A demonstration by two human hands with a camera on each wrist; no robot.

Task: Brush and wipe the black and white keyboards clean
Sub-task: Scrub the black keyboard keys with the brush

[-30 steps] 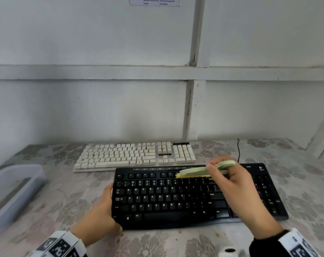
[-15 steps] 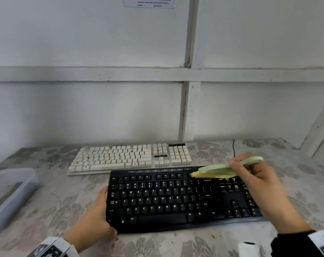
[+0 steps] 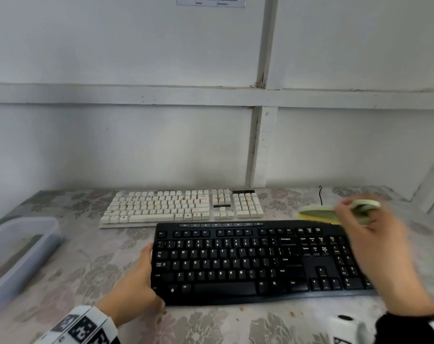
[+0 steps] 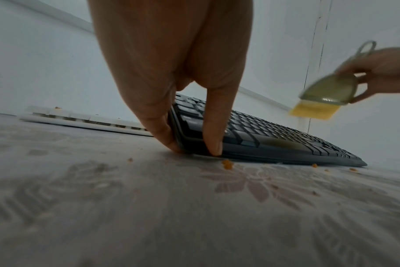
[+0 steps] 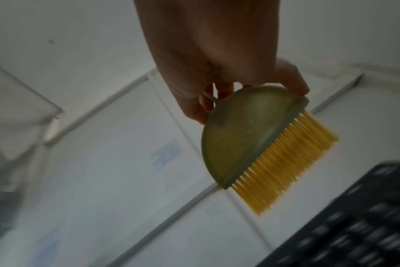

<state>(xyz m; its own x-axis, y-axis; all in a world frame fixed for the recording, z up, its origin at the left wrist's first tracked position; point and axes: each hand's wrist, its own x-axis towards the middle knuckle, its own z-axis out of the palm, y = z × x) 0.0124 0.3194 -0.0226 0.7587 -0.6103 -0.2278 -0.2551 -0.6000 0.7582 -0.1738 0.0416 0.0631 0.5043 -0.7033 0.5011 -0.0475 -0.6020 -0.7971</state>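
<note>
A black keyboard [image 3: 248, 261] lies on the flowered tablecloth in front of me. My left hand [image 3: 136, 284] grips its left end, thumb on the near corner and fingers along the side edge [image 4: 189, 126]. My right hand [image 3: 374, 247] holds a green brush [image 3: 320, 213] with yellow bristles [image 5: 283, 162], lifted above the keyboard's far right corner and blurred by motion. Behind the black keyboard lies a white keyboard [image 3: 181, 207] with orange crumbs among its keys.
A translucent plastic tub [image 3: 17, 254] stands at the left table edge. Orange crumbs [image 4: 227, 164] dot the cloth along the black keyboard's near side. A white object [image 3: 347, 324] sits at the bottom right. A thin black cable [image 3: 320, 194] runs by the wall.
My right hand has swept the brush rightward along the black keyboard's top rows and lifted it off past the far right corner. The left hand keeps its grip.
</note>
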